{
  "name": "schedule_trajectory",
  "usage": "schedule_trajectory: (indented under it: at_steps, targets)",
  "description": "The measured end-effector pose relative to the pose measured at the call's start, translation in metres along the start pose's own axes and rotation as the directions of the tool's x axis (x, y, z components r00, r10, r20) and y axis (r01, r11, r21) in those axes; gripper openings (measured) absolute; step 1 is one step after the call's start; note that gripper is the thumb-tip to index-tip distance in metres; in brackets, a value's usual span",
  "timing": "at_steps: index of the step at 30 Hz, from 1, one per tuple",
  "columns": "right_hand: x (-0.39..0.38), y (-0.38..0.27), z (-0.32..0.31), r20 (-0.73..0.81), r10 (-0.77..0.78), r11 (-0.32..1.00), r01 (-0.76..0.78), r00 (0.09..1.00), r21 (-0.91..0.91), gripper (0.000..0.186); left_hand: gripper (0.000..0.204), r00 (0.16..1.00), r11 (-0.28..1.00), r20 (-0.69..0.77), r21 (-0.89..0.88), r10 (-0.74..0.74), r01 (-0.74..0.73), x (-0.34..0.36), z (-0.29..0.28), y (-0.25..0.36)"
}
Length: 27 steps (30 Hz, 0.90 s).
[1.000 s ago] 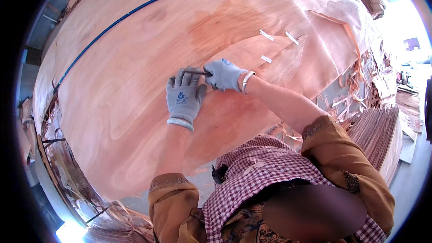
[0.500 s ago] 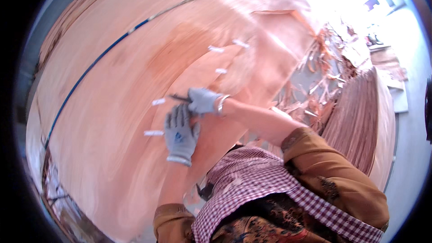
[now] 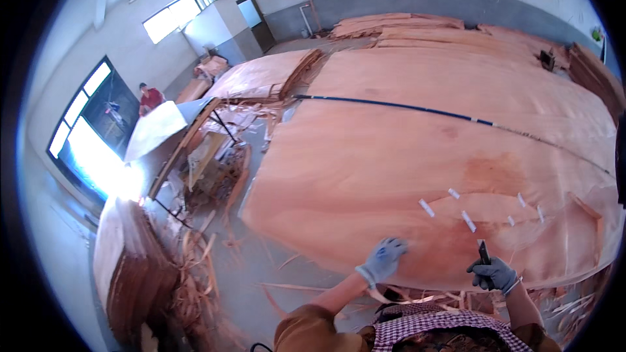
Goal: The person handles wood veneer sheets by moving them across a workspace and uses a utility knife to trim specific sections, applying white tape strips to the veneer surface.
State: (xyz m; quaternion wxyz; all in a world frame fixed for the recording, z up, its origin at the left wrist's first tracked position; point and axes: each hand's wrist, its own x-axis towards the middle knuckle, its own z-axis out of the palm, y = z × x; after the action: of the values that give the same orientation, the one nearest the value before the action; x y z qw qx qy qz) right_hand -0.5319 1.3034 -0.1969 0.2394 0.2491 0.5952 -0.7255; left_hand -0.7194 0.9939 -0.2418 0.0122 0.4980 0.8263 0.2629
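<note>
A bare workshop with grey walls and a concrete floor surrounds a broad stack of thin reddish veneer sheets [image 3: 417, 156] that fills the middle and right of the frame.

At the lower edge, the left hand [image 3: 385, 259], in a grey glove, lies spread flat on the near rim of the top sheet, seemingly pressing it down so the thin wood stays put. To the lower right, the right hand [image 3: 493, 275], also gloved, is closed around a small dark knife-like tool [image 3: 483, 251] whose tip stands upward just over the sheet's edge. Both hands sit at the near edge, a little apart.

Just above them, short white tape strips [image 3: 468, 220] cross a curved split in the veneer, apparently holding its sides together; this patched zone lies between and slightly beyond the hands.

Farther up, a dark blue cord [image 3: 391, 105] runs across the stack. Wood scraps [image 3: 208, 248] litter the floor at lower left. In the upper left, more veneer piles [image 3: 267, 75], a bright doorway [image 3: 85, 143] and a distant person in red [image 3: 150, 96] are visible.
</note>
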Motion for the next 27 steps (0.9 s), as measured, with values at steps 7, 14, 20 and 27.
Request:
schedule_trajectory:
  at_steps: [7, 14, 20, 27]
  targets:
    - [0.056, -0.007, 0.1, 0.521, -0.04, 0.985, 0.121, 0.853, -0.121, 0.032, 0.029, 0.847, 0.927, 0.411, -0.011, -0.338, 0.375, -0.203, -0.005, 0.04]
    - [0.115, -0.068, 0.199, 0.55, -0.162, 0.966, 0.246, 0.819, -0.083, 0.036, 0.031, 0.688, 0.803, 0.473, 0.076, -0.551, 0.591, -0.253, -0.044, 0.06]
    - [0.258, -0.092, 0.265, 0.153, -0.264, 0.93, 0.293, 0.952, -0.222, 0.027, 0.031, 0.728, 0.78, 0.305, 0.093, -0.614, 0.619, -0.367, -0.103, -0.005]
    - [0.269, -0.081, 0.32, -0.271, -0.602, 0.289, -0.111, 0.751, -0.951, 0.045, 0.032, 0.522, 0.551, 0.254, 0.056, -0.815, 0.833, -0.495, -0.17, -0.068]
